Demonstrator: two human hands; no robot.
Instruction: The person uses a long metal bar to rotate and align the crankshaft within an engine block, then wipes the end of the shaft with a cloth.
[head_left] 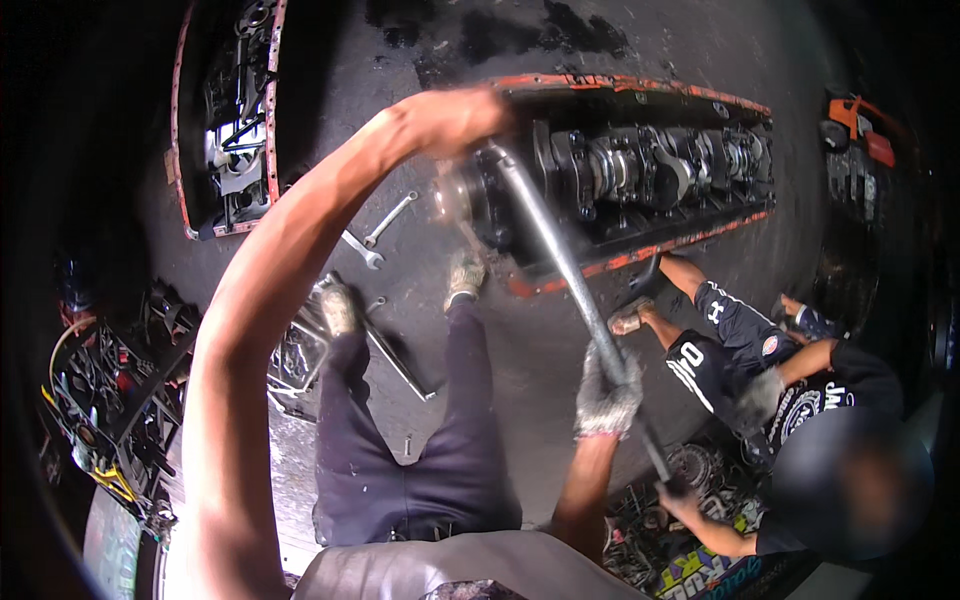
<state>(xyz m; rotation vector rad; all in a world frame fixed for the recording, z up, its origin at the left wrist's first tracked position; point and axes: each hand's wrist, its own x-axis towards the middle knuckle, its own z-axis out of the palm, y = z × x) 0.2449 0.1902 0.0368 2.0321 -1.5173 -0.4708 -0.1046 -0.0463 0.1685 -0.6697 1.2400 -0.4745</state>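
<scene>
A long silver metal bar slants down from the near end of an engine block with an orange-red rim. My gloved right hand is wrapped round its middle. My bare left hand is at the bar's upper end, beside the block; its fingers are smeared by motion and partly hidden. Inside the block lies a crankshaft with shiny journals. A round part at its near end is blurred. On the lower end of the bar is a co-worker's hand.
A co-worker in dark clothes crouches at the right. Two wrenches lie on the floor by my feet, with a long-handled tool nearer me. A second orange-rimmed block stands far left. Tools are heaped at the left.
</scene>
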